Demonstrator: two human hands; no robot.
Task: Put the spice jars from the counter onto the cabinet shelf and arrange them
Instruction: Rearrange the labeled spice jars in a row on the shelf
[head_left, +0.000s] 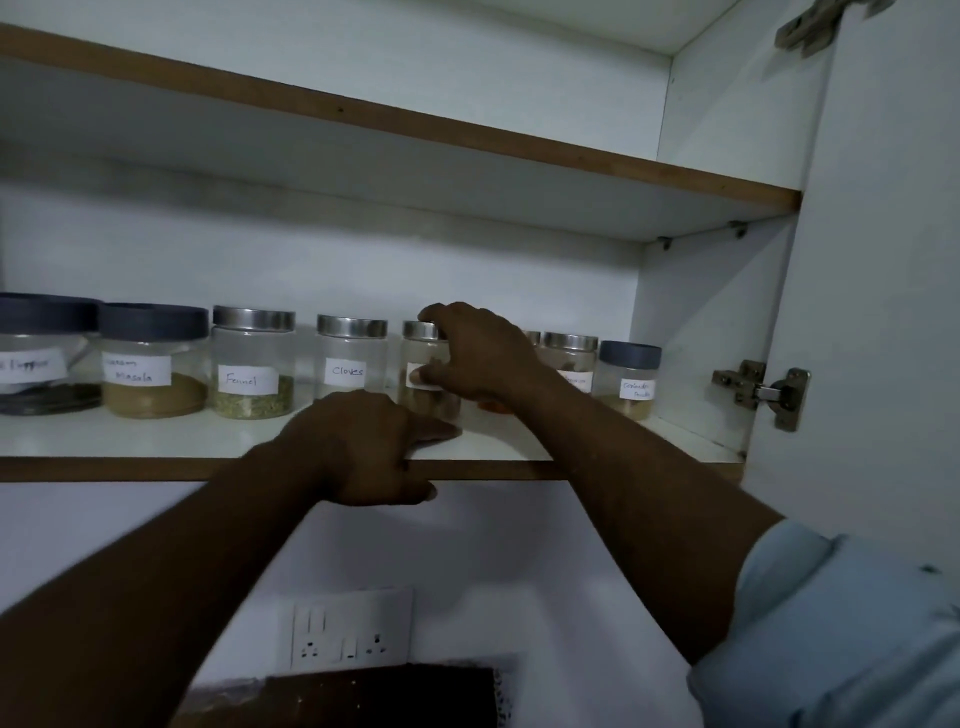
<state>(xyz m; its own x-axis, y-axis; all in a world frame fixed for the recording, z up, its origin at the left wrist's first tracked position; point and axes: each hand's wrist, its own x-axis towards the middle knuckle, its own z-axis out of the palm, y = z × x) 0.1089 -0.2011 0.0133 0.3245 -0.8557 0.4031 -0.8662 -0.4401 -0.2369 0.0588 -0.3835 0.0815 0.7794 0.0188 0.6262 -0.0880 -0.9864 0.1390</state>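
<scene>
A row of clear spice jars stands on the white cabinet shelf. From the left: a dark-lidded pepper jar, a garam masala jar, a fennel jar, a cloves jar. My right hand is wrapped around a silver-lidded jar that stands on the shelf; its label is mostly hidden. My left hand rests on the shelf's front edge, fingers curled, holding no jar. Right of my hand are another silver-lidded jar and a dark-lidded coriander jar.
An upper shelf runs above the jars. The open cabinet door with its hinge stands at the right. Below the shelf are a white wall with a socket panel and a dark object at the bottom.
</scene>
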